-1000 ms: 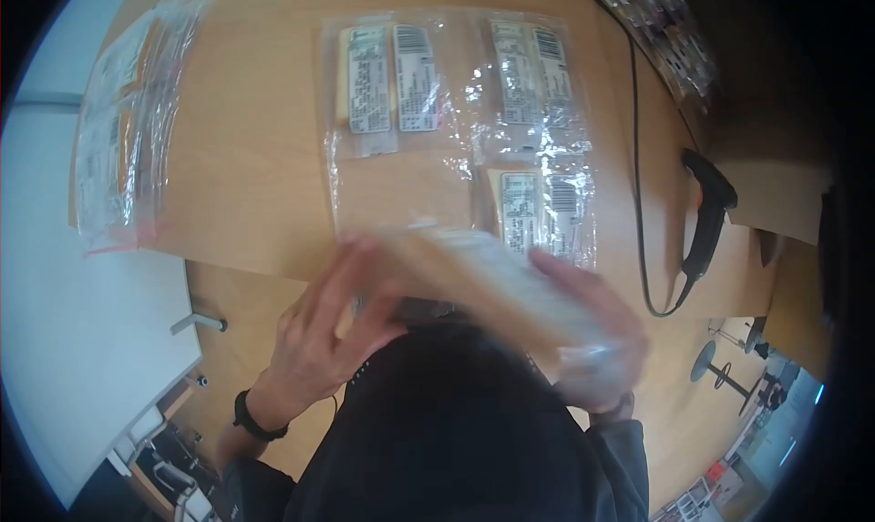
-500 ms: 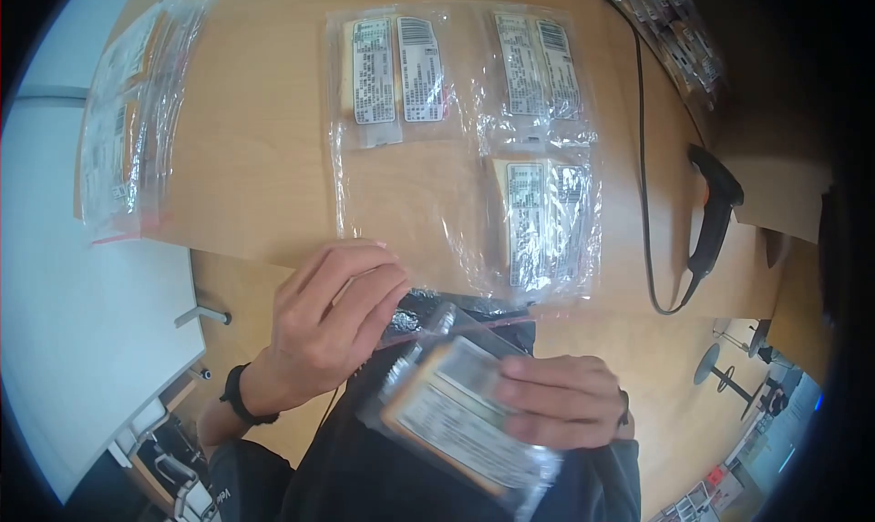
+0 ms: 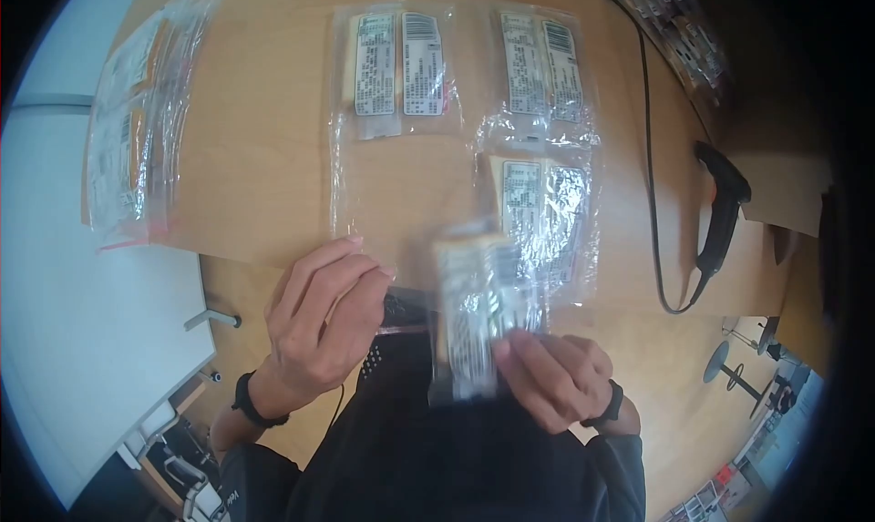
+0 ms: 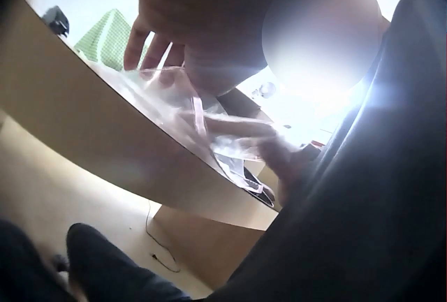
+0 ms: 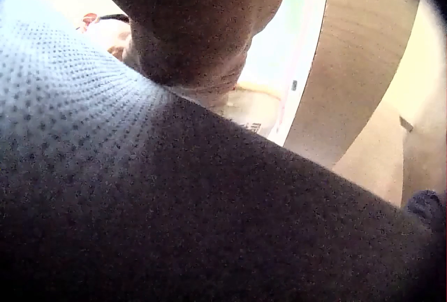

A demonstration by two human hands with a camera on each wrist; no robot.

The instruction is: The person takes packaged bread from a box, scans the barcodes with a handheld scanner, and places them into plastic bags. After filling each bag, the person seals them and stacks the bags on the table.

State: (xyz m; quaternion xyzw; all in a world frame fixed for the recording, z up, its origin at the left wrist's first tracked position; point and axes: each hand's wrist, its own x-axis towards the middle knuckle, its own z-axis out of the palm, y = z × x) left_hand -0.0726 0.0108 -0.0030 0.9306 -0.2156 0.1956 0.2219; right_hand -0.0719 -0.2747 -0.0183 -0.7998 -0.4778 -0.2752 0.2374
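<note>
Packet [image 3: 469, 308] in the right hand [image 3: 558, 376], and it's blurred, pinched at its near right side, over the near edge of the large clear bag [image 3: 401, 185]! Over on the left, the left hand [image 3: 328, 312] has its fingers curled, gripping the bag's near left edge. Three labelled packets [image 3: 398, 65] lie in the bag: far left, far right and near right. Right of it rests a black scanner [image 3: 720, 217] on the wooden table [image 3: 255, 139].

Room: bare tabletop [image 3: 260, 139] btwn L bag stack [image 3: 141, 130] & clear pouch sheet [image 3: 401, 180]. In the way, R side: scanner [image 3: 723, 217] w/ looping cable [image 3: 649, 158]; box edge beyond.
</note>
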